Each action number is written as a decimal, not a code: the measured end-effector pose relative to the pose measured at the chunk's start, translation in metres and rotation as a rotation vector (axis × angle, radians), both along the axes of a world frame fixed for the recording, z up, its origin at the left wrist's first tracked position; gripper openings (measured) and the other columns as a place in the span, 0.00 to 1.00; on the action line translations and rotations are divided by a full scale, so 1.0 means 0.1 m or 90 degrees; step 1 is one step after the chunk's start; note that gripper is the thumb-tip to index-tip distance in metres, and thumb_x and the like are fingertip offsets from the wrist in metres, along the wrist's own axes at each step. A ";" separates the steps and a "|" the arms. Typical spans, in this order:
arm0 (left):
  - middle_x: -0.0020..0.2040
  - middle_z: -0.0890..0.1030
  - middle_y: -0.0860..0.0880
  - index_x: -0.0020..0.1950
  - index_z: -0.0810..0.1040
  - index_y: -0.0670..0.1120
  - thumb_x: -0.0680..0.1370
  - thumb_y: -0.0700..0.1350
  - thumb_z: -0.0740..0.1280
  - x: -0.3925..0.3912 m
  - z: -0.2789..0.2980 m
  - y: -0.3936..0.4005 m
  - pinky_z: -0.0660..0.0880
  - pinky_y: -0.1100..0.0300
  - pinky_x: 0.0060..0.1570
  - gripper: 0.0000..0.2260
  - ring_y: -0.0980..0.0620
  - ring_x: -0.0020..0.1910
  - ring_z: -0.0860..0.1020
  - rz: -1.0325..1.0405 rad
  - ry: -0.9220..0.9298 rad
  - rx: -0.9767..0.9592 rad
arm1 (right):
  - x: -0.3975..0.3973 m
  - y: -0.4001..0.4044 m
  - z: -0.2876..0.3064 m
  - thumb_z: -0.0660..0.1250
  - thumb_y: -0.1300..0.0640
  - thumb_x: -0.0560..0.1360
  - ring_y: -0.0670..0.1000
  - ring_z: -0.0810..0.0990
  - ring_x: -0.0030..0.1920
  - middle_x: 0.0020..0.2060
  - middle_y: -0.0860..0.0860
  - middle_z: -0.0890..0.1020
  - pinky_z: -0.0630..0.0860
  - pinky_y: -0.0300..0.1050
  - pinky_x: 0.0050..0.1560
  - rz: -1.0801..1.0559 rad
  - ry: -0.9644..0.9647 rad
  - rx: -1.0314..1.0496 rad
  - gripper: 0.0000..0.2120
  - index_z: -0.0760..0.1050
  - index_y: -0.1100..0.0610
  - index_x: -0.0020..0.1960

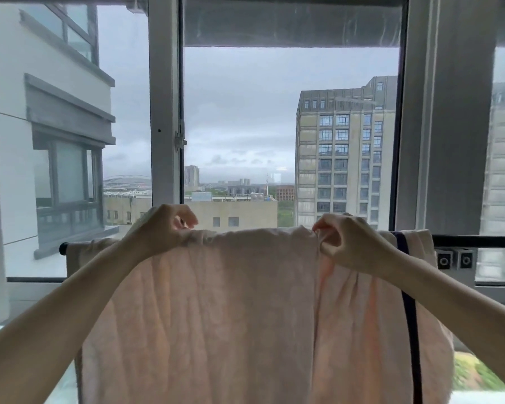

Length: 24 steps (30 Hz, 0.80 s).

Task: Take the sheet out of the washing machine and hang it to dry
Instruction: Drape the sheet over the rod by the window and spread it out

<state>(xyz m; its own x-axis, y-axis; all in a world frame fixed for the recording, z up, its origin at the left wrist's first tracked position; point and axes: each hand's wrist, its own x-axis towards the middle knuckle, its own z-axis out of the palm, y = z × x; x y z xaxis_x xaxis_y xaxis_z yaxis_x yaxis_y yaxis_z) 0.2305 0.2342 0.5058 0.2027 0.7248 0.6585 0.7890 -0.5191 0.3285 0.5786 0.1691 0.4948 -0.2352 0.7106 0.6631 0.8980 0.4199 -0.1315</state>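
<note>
Left hand (165, 225): fingers curled, thumb and fingertips pinching the top fold of the pale pink, lightly quilted fabric sheet (216, 301). Right hand (343, 239): fingers likewise curled and clamped on a gathered bunch of the same top edge, with wrinkles radiating from the grip. Both forearms reach up and forward from the lower corners of the view. Between the two hands the top edge runs nearly level and taut. The sheet hangs draped over a thin black horizontal drying rail (478, 241) in front of the grey-framed window (164, 112); the rail's left end shows just past the cloth, and its right part runs bare beyond it. A dark navy stripe (410, 316) runs down the right part of the hanging cloth, where the fabric lies in doubled folds. Judgement: the sheet is out of the machine and on the rail, and the step in hand is spreading it. To do it well, draw the hands apart along the rail, keep the top edge level, and work the bunched right side toward the bare rail so no layers overlap. Risk: an uneven pull may slide the cloth off.
</note>
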 end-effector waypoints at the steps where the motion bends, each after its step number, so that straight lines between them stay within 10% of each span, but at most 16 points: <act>1: 0.39 0.81 0.59 0.43 0.81 0.54 0.72 0.40 0.71 0.07 0.03 -0.06 0.77 0.61 0.45 0.08 0.59 0.41 0.80 -0.036 0.017 0.002 | -0.03 0.01 0.00 0.68 0.58 0.71 0.45 0.77 0.47 0.45 0.45 0.81 0.77 0.42 0.52 -0.005 -0.010 -0.003 0.13 0.77 0.52 0.55; 12: 0.39 0.83 0.53 0.42 0.82 0.46 0.73 0.47 0.74 0.41 -0.07 -0.10 0.79 0.56 0.47 0.05 0.60 0.40 0.80 -0.151 -0.028 0.008 | -0.14 -0.02 0.00 0.73 0.61 0.70 0.35 0.77 0.40 0.36 0.41 0.80 0.70 0.24 0.40 0.022 0.135 0.052 0.07 0.77 0.51 0.41; 24: 0.38 0.80 0.53 0.43 0.79 0.45 0.76 0.44 0.71 0.36 -0.10 0.01 0.73 0.63 0.40 0.04 0.54 0.40 0.78 -0.133 0.024 0.046 | 0.10 0.05 0.07 0.69 0.63 0.73 0.41 0.76 0.38 0.37 0.47 0.80 0.69 0.25 0.36 -0.061 0.144 0.107 0.03 0.77 0.58 0.47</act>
